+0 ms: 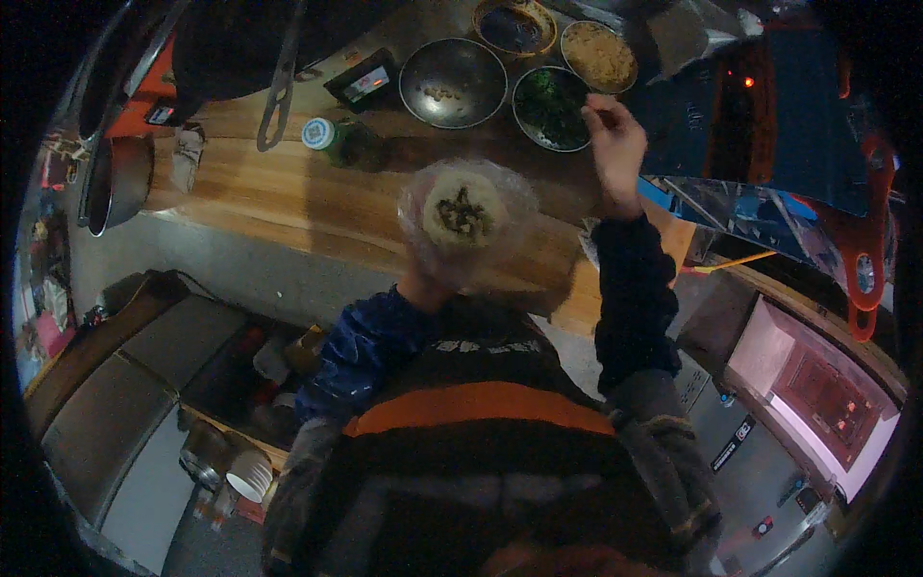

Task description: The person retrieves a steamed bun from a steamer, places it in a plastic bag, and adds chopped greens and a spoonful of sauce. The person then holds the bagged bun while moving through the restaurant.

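My left hand [423,279] holds up a bowl lined with a clear plastic bag [516,197]. Inside it lies pale food [460,213] topped with dark bits; the bag and bowl hide most of my left fingers. My right hand [617,146] is at the right rim of a metal bowl of chopped greens [548,104]. Its thumb and fingertips are pinched together, and whatever they hold is too small to make out.
Beside the greens stand a nearly bare metal bowl [452,67], a bowl of dark sauce [514,31] and a bowl of tan crumbly food [601,58]. A white-lidded jar [318,134] and a small screen device [362,82] sit leftward. Red-handled tongs [862,250] hang right.
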The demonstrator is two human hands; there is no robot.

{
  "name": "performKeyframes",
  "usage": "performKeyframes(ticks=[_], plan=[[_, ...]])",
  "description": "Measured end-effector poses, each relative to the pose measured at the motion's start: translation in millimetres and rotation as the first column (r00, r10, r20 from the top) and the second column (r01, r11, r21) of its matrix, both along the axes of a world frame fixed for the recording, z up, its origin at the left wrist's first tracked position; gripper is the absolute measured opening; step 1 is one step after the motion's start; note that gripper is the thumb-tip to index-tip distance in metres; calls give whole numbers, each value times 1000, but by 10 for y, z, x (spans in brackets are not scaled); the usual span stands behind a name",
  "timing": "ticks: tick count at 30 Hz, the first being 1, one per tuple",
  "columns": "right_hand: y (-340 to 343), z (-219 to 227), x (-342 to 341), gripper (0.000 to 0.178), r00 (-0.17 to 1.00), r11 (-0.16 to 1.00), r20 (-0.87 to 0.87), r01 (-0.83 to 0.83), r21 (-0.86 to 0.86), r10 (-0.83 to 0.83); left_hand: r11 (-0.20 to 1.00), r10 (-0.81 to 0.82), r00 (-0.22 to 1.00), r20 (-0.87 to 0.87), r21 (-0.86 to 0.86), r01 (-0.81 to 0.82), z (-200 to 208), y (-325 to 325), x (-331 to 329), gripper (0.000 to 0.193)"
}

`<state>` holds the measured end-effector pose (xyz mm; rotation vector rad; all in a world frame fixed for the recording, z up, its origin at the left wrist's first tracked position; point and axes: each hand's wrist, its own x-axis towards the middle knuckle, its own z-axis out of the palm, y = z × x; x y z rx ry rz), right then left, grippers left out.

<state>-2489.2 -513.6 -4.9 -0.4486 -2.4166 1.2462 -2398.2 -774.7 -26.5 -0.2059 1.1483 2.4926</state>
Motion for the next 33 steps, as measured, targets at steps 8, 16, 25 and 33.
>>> performKeyframes(ticks=[8,16,25,33], plan=[[235,-863,-376,51,954,725,284,-265,636,99,970,-22,958,-286,-238,-48,268,57,-298,48],[78,-664,-379,35,965,728,242,-238,643,101,990,-71,981,180,131,47,383,149,-399,59],[-316,328,46,20,938,949,174,-276,-149,300,992,-6,989,-146,-122,-12,138,234,-370,76],[-611,772,412,29,745,762,237,-513,-396,624,992,-78,989,-123,-110,65,217,306,-506,66]])
